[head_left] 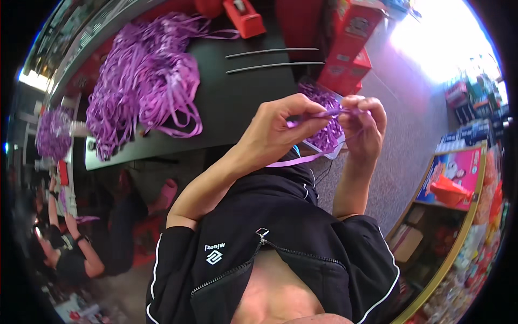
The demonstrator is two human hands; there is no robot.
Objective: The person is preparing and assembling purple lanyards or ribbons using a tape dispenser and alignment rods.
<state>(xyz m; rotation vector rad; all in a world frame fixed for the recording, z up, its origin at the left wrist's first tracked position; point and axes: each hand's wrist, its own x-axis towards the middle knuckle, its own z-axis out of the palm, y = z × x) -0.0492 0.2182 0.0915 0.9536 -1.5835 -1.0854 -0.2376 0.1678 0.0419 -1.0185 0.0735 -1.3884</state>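
A purple ribbon (305, 160) is pinched between my two hands, with a loose length hanging below them across my lap. My left hand (280, 127) grips it between thumb and index finger. A short way to the right, my right hand (365, 127) holds the same ribbon in its curled fingertips. The stretch between them looks twisted or bunched, and whether it is knotted is too small to tell. Beneath my hands is a pale plastic tray (335, 153) filled with shorter purple ribbon pieces (325, 135), partly hidden by my fingers.
On the dark table (218, 102) lies a big heap of purple ribbon loops (143, 81), with two thin metal rods (275, 65) and a red tape dispenser (244, 20). Red boxes (348, 67) stand beyond the tray. A person (81, 251) sits at left; a goods-filled cabinet (431, 232) stands right.
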